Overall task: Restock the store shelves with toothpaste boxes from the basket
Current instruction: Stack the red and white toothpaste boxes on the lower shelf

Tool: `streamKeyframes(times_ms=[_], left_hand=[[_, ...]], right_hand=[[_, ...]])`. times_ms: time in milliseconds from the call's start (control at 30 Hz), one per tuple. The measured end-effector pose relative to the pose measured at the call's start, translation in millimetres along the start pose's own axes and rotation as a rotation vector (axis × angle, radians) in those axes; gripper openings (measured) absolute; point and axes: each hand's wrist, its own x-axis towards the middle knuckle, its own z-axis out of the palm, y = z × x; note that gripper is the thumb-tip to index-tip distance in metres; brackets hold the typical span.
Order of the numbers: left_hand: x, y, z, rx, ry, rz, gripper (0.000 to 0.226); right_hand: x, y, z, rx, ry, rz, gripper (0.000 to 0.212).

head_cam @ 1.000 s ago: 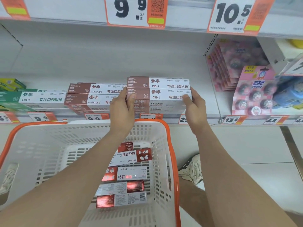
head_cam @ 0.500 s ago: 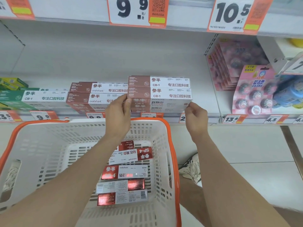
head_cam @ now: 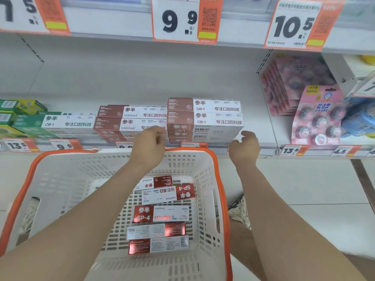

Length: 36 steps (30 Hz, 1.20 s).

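Note:
A stack of brown-and-white CB-1 toothpaste boxes (head_cam: pixel 205 118) stands on the shelf (head_cam: pixel 259 148), next to a lower stack of brown oralshark boxes (head_cam: pixel 129 118). My left hand (head_cam: pixel 149 146) hovers just in front of the stack's left end, fingers loosely curled, holding nothing. My right hand (head_cam: pixel 244 148) hangs below the stack's right end, also empty and relaxed. Below them the white basket with an orange rim (head_cam: pixel 221 179) holds several red-and-white SP-4 toothpaste boxes (head_cam: pixel 162 213) lying flat.
Green CB-1 boxes (head_cam: pixel 52 123) fill the shelf to the left. Pink hanging packs (head_cam: pixel 316 114) and a blue item (head_cam: pixel 359 116) sit at the right. Orange price tags (head_cam: pixel 184 19) line the shelf above. A shoe (head_cam: pixel 241 211) shows beside the basket on the pale floor.
Both hands have let go of the CB-1 stack and drawn back toward me and slightly down. The stack stays on the shelf.

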Motion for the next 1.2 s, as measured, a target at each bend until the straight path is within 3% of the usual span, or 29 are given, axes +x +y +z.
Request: streamKeyframes(times_ms=[67, 167, 333, 600, 733, 867, 1033, 1200], left_hand=[[1, 2, 5, -0.002, -0.068, -0.038, 0.026], [3, 5, 10, 0.001, -0.101, -0.089, 0.029], [4, 7, 17, -0.059, 0.003, -0.082, 0.027], [0, 7, 25, -0.111, 0.240, 0.045, 0.020], [0, 6, 27, -0.081, 0.194, 0.065, 0.036], [0, 4, 27, -0.070, 0.171, 0.076, 0.042], [0, 4, 28, -0.061, 0.183, 0.048, 0.042], [1, 5, 25, -0.060, 0.157, 0.035, 0.042]], right_hand=[[2, 9, 0, -0.151, -0.099, -0.097, 0.038], [6, 10, 3, -0.243, -0.100, -0.209, 0.015], [16, 11, 4, -0.305, -0.062, -0.256, 0.004], [28, 18, 7, -0.250, -0.038, -0.251, 0.010], [31, 19, 6, -0.226, -0.055, -0.239, 0.008], [35, 20, 3, -0.196, -0.081, -0.230, 0.026], [36, 17, -3, -0.121, -0.092, -0.218, 0.008], [34, 17, 1, -0.126, -0.080, -0.192, 0.017]])
